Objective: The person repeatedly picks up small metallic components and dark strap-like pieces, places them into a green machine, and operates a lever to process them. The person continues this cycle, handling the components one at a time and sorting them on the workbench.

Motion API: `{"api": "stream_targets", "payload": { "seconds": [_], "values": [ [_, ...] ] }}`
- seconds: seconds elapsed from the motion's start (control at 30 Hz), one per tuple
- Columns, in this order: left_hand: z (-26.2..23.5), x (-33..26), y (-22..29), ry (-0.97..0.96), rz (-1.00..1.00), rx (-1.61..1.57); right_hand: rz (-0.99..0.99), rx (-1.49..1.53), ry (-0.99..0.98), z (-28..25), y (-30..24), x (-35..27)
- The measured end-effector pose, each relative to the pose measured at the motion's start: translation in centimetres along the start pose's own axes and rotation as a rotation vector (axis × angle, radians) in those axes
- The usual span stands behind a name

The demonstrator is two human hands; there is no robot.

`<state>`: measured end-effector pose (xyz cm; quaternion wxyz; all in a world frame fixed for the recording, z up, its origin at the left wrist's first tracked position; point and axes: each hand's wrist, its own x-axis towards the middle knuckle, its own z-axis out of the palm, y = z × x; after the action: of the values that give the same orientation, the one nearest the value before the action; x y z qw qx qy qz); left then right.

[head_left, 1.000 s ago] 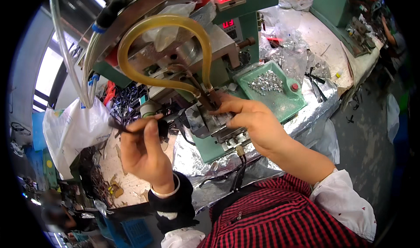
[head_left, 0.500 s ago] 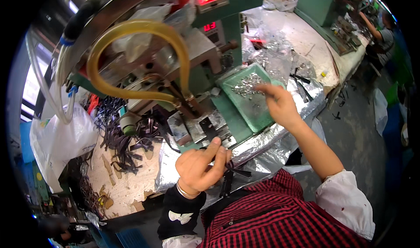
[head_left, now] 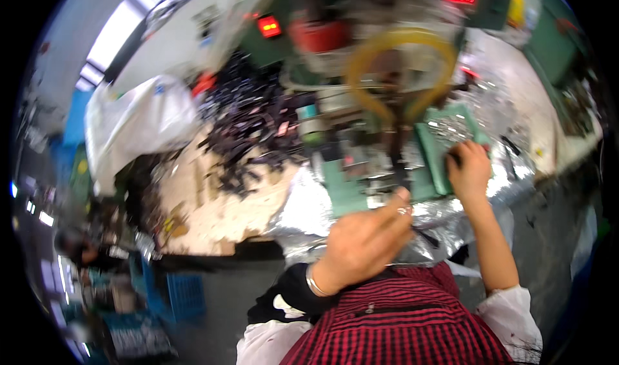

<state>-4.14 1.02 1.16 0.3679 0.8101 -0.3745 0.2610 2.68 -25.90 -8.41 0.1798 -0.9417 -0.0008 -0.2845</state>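
My left hand (head_left: 369, 239) is in front of the press, its thumb and fingers pinched on a black strap (head_left: 400, 173). The strap reaches up from the fingertips onto the metal die (head_left: 380, 188) under the press head. At the right, my right hand (head_left: 471, 172) has its fingers curled over the near part of a green tray (head_left: 440, 178). Small shiny metal pieces (head_left: 449, 128) lie in that tray. Whether a piece is between the right fingers cannot be made out, as they are hidden and blurred.
A yellow hose (head_left: 354, 72) loops above the die. To the left lie a heap of black straps (head_left: 251, 114) and a white plastic bag (head_left: 138, 117). Silver foil (head_left: 300, 201) covers the bench's front edge. A blue crate (head_left: 185, 295) stands on the floor.
The view has swung left, so the bench sits further right in it. My right hand has drawn nearer over the tray, fingers more curled. My left hand stays at the strap.
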Motion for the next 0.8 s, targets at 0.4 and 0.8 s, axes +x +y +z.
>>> {"api": "stream_targets", "payload": {
  "seconds": [0.4, 0.8],
  "values": [
    [-22.6, -12.2, -22.0, 0.035, -0.841, 0.972, 0.240, 0.584, 0.056, -1.3, -1.9, 0.9],
    [-8.8, -15.0, -28.7, 0.372, -1.262, -0.286, 0.523, 0.692, 0.185, -5.6, 1.7, -6.1]
  ]
}}
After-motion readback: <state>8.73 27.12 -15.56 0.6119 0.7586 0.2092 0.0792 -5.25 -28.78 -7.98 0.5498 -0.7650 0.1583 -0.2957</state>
